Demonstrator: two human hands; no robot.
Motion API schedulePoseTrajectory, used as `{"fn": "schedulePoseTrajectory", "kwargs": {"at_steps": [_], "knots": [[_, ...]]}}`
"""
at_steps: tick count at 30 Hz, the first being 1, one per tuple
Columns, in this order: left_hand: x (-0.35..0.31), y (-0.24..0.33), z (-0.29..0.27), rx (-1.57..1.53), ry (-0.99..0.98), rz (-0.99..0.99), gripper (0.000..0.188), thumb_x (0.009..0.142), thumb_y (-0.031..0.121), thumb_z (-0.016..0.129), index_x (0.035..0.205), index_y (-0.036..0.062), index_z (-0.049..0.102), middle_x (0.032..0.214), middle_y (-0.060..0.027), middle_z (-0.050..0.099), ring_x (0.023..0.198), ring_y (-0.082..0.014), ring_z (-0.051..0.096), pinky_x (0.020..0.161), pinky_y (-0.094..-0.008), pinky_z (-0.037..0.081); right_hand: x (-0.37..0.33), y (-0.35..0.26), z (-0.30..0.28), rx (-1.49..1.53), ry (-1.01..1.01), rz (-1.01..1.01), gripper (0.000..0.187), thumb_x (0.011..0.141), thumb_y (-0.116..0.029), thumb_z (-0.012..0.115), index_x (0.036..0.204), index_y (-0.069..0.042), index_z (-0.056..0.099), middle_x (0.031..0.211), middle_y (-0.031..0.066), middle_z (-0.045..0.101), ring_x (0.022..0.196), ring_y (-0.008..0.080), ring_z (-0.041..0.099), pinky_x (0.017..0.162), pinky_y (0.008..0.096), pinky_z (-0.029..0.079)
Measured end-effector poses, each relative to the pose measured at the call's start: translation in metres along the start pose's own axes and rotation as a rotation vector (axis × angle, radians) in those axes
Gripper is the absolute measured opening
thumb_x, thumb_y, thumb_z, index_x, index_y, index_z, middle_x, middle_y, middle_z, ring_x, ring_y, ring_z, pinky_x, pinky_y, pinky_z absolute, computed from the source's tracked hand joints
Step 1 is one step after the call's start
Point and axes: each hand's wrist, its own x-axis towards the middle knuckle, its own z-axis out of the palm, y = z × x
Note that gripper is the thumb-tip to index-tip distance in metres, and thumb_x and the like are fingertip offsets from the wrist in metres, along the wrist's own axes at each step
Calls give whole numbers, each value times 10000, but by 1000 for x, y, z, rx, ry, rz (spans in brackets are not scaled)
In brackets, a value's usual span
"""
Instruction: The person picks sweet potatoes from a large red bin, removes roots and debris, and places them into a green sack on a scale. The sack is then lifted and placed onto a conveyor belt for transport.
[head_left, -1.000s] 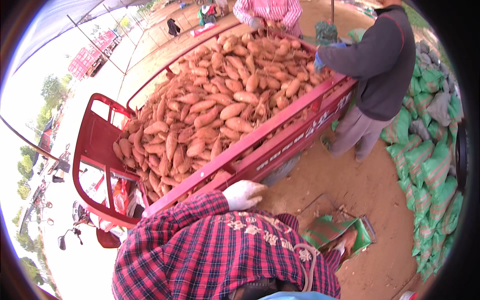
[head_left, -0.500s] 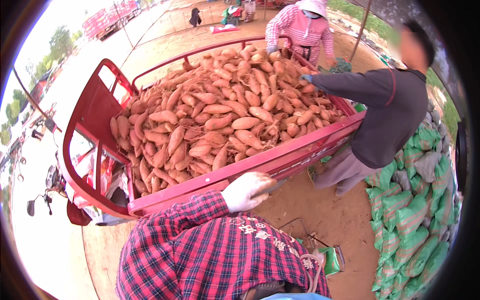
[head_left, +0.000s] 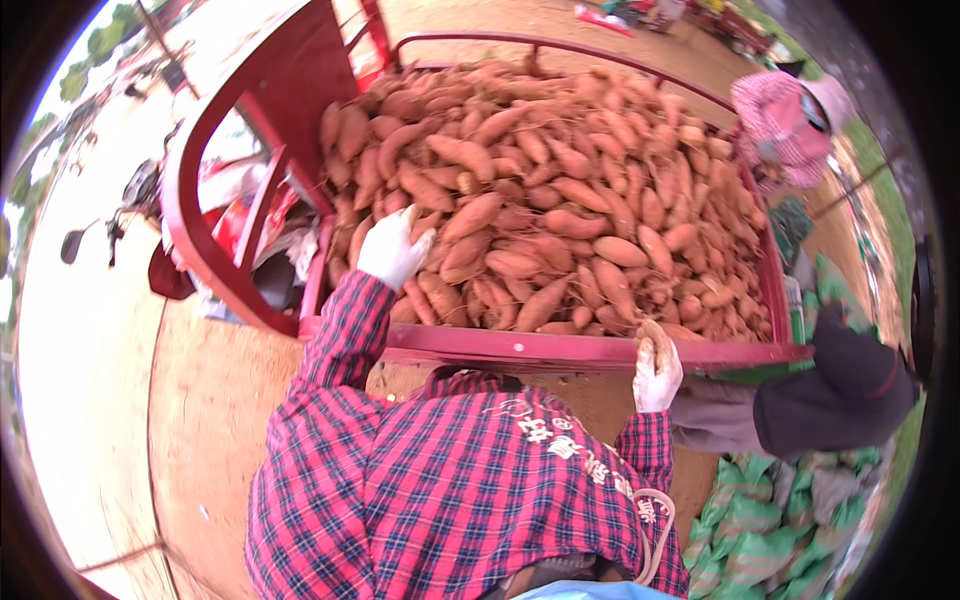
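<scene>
A big heap of reddish sweet potatoes (head_left: 575, 222) fills the red cart bed (head_left: 560, 347) in front of me. My left hand (head_left: 393, 248), in a white glove, reaches over the cart's near rail onto the left part of the heap. Its thumb and fingers are apart, against the sweet potatoes there. By the near rail, farther right, my right hand (head_left: 655, 378) is raised in a soiled white glove. Its fingers are bent together around a brownish patch at their tips; whether that is a sweet potato or dirt on the glove is unclear.
On the right, a person in dark clothes (head_left: 835, 385) bends beside the cart. Another in a pink checked top (head_left: 785, 125) stands at its far right corner. Green and grey filled sacks (head_left: 760, 525) lie lower right. The cart's red front frame (head_left: 190, 230) rises at left.
My left hand has gone from outside the rail onto the heap. My right hand has come into view. The dark-clothed person now bends low, and the whole view has shifted.
</scene>
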Motion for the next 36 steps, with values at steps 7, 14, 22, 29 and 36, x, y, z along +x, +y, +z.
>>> {"fn": "schedulePoseTrajectory", "kwargs": {"at_steps": [7,14,22,29,36], "knots": [[63,-109,-3,291,-37,-442,660,837,449,682,1321,34,510,1181,-236,639,1037,-395,653,909,-461,529,23,-11,65,-389,-152,-242,202,880,-98,658,1073,-63,704,920,123,713,809,307,696,728,390,555],[181,-179,-15,452,182,-164,595,801,326,698,1322,79,552,1287,-171,610,1130,-345,609,967,-440,496,25,-20,59,-405,-180,-156,189,853,-57,654,1033,-44,710,915,121,718,811,306,700,733,384,559],[281,-158,45,356,-374,12,769,800,396,728,1491,232,436,1518,-187,426,1350,-385,467,1114,-430,414,27,-28,59,-407,-182,-78,188,848,-43,653,1027,-33,706,922,134,720,822,304,705,742,377,566],[311,-157,48,332,-456,-57,860,718,424,813,1460,147,479,1420,-193,543,1313,-322,524,1095,-394,427,27,-37,58,-436,-161,-18,188,844,-60,665,1024,-45,720,924,128,722,824,299,705,752,378,566],[290,-161,45,251,-232,43,702,722,357,819,1360,164,600,1357,-161,598,1271,-303,559,1076,-379,443,27,-38,56,-466,-137,-20,186,846,-79,669,1024,-61,719,918,117,717,827,308,696,747,379,560]]}}
